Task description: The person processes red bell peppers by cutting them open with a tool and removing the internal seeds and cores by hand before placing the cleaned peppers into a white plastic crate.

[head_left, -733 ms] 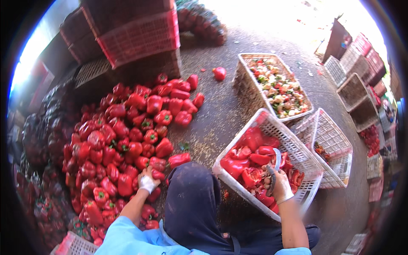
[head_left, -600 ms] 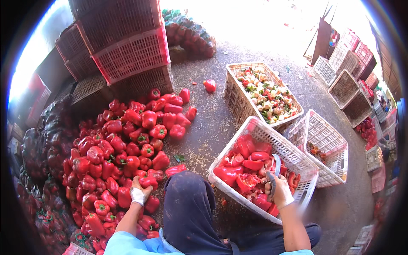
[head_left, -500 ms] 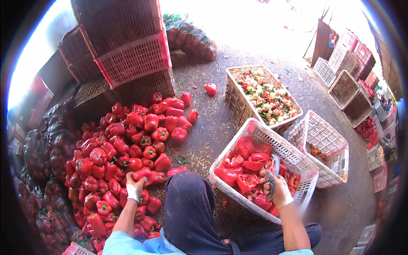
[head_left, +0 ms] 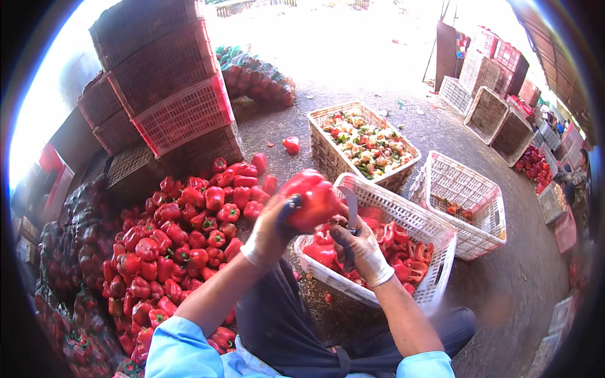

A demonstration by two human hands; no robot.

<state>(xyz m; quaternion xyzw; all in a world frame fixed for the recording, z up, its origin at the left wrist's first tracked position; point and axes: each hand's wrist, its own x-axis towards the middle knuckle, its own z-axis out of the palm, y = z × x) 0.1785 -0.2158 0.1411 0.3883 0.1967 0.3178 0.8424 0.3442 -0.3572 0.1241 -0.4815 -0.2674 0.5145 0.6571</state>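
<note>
A whole red bell pepper (head_left: 312,198) is raised in front of me, with my left hand (head_left: 268,234) closed around its left side. My right hand (head_left: 367,253) grips a knife (head_left: 349,206), its curved blade pointing up beside the pepper; whether blade and pepper touch I cannot tell. Both hands wear pale coverings, darkened at the fingers. Beneath them stands a white plastic crate (head_left: 444,277) holding cut red pepper pieces (head_left: 400,242). To my left, a large heap of whole red bell peppers (head_left: 161,242) lies on the floor.
A crate of pepper cores and trimmings (head_left: 368,142) stands beyond the white crate, with another white crate (head_left: 491,211) holding a few scraps to its right. Stacked crates (head_left: 183,116) rise behind the heap. Filled mesh sacks (head_left: 258,79) lie farther back. One loose pepper (head_left: 291,145) sits on the floor.
My left hand has lifted a bell pepper off the heap and brought it right, above the white crate's near-left side. My right hand has moved left with the knife, close to that pepper.
</note>
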